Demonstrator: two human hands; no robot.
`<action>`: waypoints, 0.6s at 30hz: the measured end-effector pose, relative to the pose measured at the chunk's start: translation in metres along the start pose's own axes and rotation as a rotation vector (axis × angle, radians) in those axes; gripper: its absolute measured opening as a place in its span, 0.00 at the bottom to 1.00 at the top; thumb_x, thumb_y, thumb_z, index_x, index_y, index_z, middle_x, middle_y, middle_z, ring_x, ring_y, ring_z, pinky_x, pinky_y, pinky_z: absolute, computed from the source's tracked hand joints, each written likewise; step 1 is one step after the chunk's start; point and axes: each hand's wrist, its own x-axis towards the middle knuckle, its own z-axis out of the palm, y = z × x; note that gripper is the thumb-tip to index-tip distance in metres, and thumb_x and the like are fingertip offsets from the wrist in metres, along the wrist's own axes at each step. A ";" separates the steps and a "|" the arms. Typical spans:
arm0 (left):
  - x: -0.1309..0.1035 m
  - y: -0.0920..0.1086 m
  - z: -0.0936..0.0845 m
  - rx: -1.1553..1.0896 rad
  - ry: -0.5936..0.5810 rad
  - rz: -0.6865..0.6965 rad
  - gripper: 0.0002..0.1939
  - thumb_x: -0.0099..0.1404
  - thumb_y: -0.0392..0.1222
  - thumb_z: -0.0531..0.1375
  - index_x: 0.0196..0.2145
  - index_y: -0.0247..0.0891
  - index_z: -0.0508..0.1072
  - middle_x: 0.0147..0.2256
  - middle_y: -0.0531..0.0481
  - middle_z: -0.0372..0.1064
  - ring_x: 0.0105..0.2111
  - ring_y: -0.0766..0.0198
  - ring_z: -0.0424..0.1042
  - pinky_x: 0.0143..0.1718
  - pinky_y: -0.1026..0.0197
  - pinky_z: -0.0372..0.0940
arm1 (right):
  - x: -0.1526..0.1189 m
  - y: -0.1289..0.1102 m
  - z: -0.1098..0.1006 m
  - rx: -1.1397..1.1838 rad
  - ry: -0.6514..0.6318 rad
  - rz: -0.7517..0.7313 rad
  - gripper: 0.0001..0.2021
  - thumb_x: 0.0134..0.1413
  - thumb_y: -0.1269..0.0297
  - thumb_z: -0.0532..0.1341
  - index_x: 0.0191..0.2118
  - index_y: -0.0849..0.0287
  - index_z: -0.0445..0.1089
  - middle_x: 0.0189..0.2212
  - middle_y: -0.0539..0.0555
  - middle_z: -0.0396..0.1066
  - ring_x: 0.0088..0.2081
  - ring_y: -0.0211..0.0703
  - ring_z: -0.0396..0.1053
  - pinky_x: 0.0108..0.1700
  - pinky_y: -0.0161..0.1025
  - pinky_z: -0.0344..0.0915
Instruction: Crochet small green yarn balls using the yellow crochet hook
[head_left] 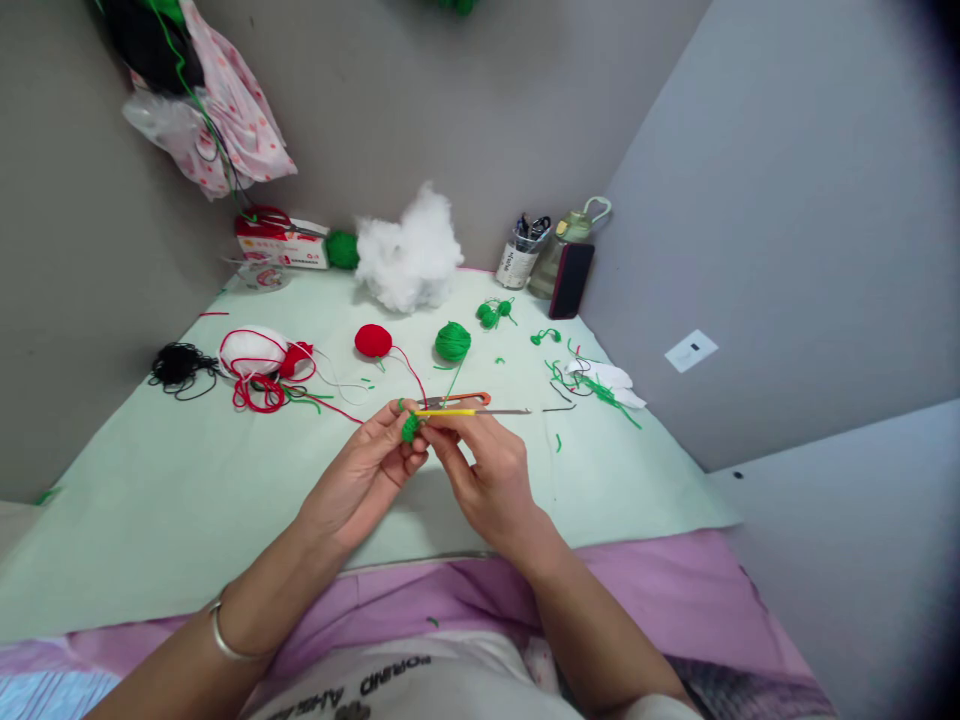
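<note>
Just above the table's near half, my left hand (pixel 381 452) pinches a small green crocheted piece (pixel 409 428), with a loop of green yarn round one finger. My right hand (pixel 484 465) is closed on a crochet hook (pixel 457 412) with a yellow handle. Its metal end points right, away from the piece. The right fingertips meet close to the green piece; whether they also grip its yarn I cannot make out. A green yarn ball (pixel 453 342) lies beyond the hands, its strand running toward them. Orange-handled snips (pixel 476 399) lie partly hidden behind the hook.
To the left lie black yarn (pixel 178 367), white yarn (pixel 253 352) and a red ball (pixel 373 341). White stuffing (pixel 411 250), a box (pixel 281 245) with red scissors (pixel 270 219), a pen cup (pixel 517 258), a bottle (pixel 566 250) and a phone (pixel 572 281) stand along the back. Yarn scraps (pixel 604 392) lie right.
</note>
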 end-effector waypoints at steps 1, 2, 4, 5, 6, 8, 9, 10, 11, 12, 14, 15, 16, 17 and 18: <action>0.000 0.002 -0.001 0.012 0.000 -0.003 0.11 0.57 0.33 0.76 0.35 0.35 0.79 0.31 0.55 0.75 0.27 0.73 0.75 0.32 0.74 0.74 | 0.001 0.001 -0.002 0.019 -0.011 0.020 0.06 0.70 0.68 0.58 0.42 0.55 0.73 0.36 0.54 0.79 0.38 0.40 0.77 0.41 0.38 0.73; 0.001 0.004 -0.001 0.026 0.001 -0.004 0.12 0.56 0.34 0.77 0.35 0.35 0.80 0.30 0.55 0.75 0.27 0.73 0.76 0.32 0.74 0.74 | 0.002 0.002 -0.004 0.052 -0.026 0.060 0.04 0.70 0.67 0.60 0.43 0.55 0.73 0.37 0.54 0.79 0.36 0.40 0.76 0.39 0.37 0.73; 0.002 0.008 -0.001 0.055 0.003 0.003 0.14 0.53 0.36 0.79 0.34 0.36 0.79 0.31 0.56 0.75 0.27 0.73 0.76 0.32 0.74 0.75 | 0.007 0.002 -0.010 0.130 -0.085 0.152 0.04 0.69 0.62 0.62 0.44 0.56 0.72 0.38 0.53 0.78 0.34 0.38 0.75 0.38 0.37 0.72; 0.003 0.010 -0.001 0.070 0.003 0.009 0.15 0.52 0.36 0.79 0.34 0.36 0.79 0.31 0.56 0.75 0.28 0.73 0.76 0.32 0.74 0.75 | 0.011 0.001 -0.012 0.159 -0.120 0.181 0.06 0.68 0.60 0.64 0.44 0.56 0.73 0.38 0.53 0.78 0.34 0.38 0.75 0.38 0.37 0.72; 0.004 0.013 0.000 0.086 0.000 0.014 0.16 0.51 0.37 0.80 0.34 0.36 0.79 0.32 0.56 0.75 0.28 0.73 0.75 0.32 0.74 0.74 | 0.015 0.001 -0.015 0.174 -0.160 0.197 0.07 0.68 0.58 0.64 0.43 0.56 0.74 0.37 0.53 0.77 0.34 0.38 0.75 0.39 0.37 0.71; 0.008 0.018 0.001 0.123 -0.013 0.021 0.16 0.51 0.39 0.80 0.33 0.36 0.79 0.31 0.56 0.75 0.27 0.73 0.75 0.31 0.73 0.74 | 0.025 0.000 -0.020 0.194 -0.244 0.221 0.10 0.68 0.55 0.63 0.39 0.56 0.75 0.34 0.52 0.76 0.34 0.39 0.74 0.39 0.38 0.69; 0.010 0.020 0.001 0.143 -0.025 0.024 0.16 0.52 0.39 0.80 0.33 0.36 0.79 0.31 0.56 0.74 0.27 0.73 0.74 0.30 0.73 0.73 | 0.030 0.001 -0.023 0.224 -0.285 0.251 0.12 0.68 0.53 0.63 0.37 0.56 0.75 0.32 0.51 0.76 0.33 0.39 0.73 0.39 0.38 0.68; 0.012 0.023 0.001 0.163 -0.038 0.025 0.15 0.53 0.40 0.79 0.33 0.36 0.79 0.30 0.55 0.74 0.26 0.73 0.73 0.29 0.73 0.72 | 0.036 0.002 -0.024 0.271 -0.330 0.300 0.13 0.67 0.52 0.64 0.37 0.56 0.75 0.31 0.50 0.75 0.33 0.39 0.73 0.38 0.38 0.68; 0.015 0.026 0.000 0.183 -0.051 0.027 0.14 0.54 0.40 0.79 0.33 0.35 0.79 0.29 0.55 0.73 0.26 0.73 0.73 0.28 0.73 0.72 | 0.041 0.004 -0.026 0.330 -0.375 0.359 0.13 0.65 0.51 0.65 0.37 0.56 0.74 0.31 0.50 0.75 0.32 0.39 0.73 0.37 0.37 0.68; 0.018 0.029 -0.001 0.200 -0.064 0.031 0.14 0.55 0.40 0.78 0.33 0.35 0.79 0.29 0.55 0.73 0.25 0.73 0.72 0.28 0.72 0.72 | 0.046 0.006 -0.026 0.386 -0.415 0.412 0.14 0.63 0.50 0.66 0.38 0.56 0.74 0.31 0.49 0.75 0.32 0.39 0.73 0.37 0.37 0.68; 0.024 0.034 -0.003 0.232 -0.088 0.039 0.13 0.56 0.40 0.78 0.34 0.35 0.80 0.29 0.54 0.74 0.26 0.72 0.73 0.29 0.72 0.71 | 0.054 0.013 -0.025 0.457 -0.487 0.481 0.15 0.60 0.48 0.68 0.38 0.56 0.74 0.31 0.49 0.75 0.32 0.39 0.73 0.37 0.37 0.68; 0.027 0.037 -0.005 0.245 -0.098 0.045 0.13 0.57 0.40 0.77 0.34 0.35 0.80 0.29 0.54 0.74 0.27 0.72 0.73 0.29 0.73 0.71 | 0.058 0.018 -0.024 0.471 -0.516 0.496 0.16 0.59 0.48 0.69 0.38 0.57 0.74 0.31 0.49 0.75 0.32 0.38 0.72 0.37 0.37 0.68; 0.031 0.038 -0.006 0.256 -0.109 0.050 0.12 0.57 0.40 0.77 0.34 0.35 0.80 0.29 0.54 0.74 0.27 0.72 0.73 0.30 0.73 0.71 | 0.061 0.022 -0.022 0.483 -0.539 0.503 0.16 0.59 0.48 0.69 0.37 0.57 0.75 0.31 0.49 0.74 0.32 0.38 0.72 0.37 0.37 0.68; 0.034 0.040 -0.008 0.266 -0.121 0.054 0.12 0.58 0.40 0.77 0.34 0.35 0.80 0.29 0.54 0.74 0.28 0.72 0.73 0.31 0.73 0.70 | 0.064 0.027 -0.020 0.503 -0.550 0.509 0.17 0.58 0.47 0.69 0.36 0.58 0.75 0.30 0.49 0.74 0.32 0.38 0.71 0.37 0.36 0.68; 0.037 0.041 -0.009 0.275 -0.133 0.056 0.12 0.58 0.41 0.77 0.34 0.34 0.79 0.30 0.53 0.74 0.29 0.72 0.74 0.32 0.73 0.71 | 0.066 0.032 -0.018 0.532 -0.553 0.515 0.18 0.57 0.46 0.69 0.35 0.58 0.75 0.30 0.50 0.73 0.32 0.38 0.70 0.38 0.36 0.68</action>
